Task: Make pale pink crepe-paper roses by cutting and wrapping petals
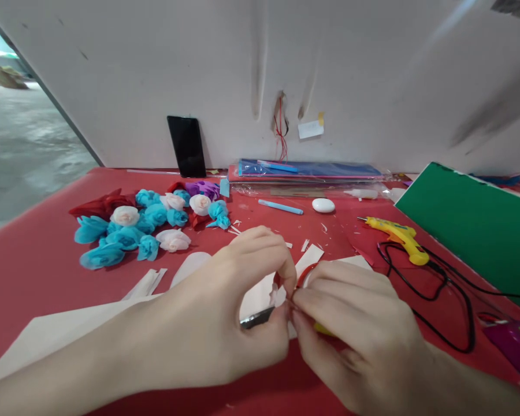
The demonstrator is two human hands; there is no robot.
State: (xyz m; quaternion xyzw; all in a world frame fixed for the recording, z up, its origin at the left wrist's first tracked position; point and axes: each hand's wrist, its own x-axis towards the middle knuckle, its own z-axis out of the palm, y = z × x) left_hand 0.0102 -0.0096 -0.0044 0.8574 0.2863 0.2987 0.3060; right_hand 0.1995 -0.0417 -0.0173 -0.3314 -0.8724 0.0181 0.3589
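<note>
My left hand (242,300) and my right hand (355,323) meet low in the middle of the view, fingertips pinched together on a small red paper strip (303,276). A grey metal tip (255,319), possibly scissors or tweezers, pokes out under my left hand. A yellow bit shows beneath my right fingers. White paper sheets (69,329) lie under both hands on the red table (34,260).
A heap of blue, white, red and purple paper flowers (143,225) lies at left. A yellow glue gun (398,234) with black cord lies at right, beside a green sheet (472,225). A phone (186,145) leans on the wall; packs of paper, a pen and a white eraser lie behind.
</note>
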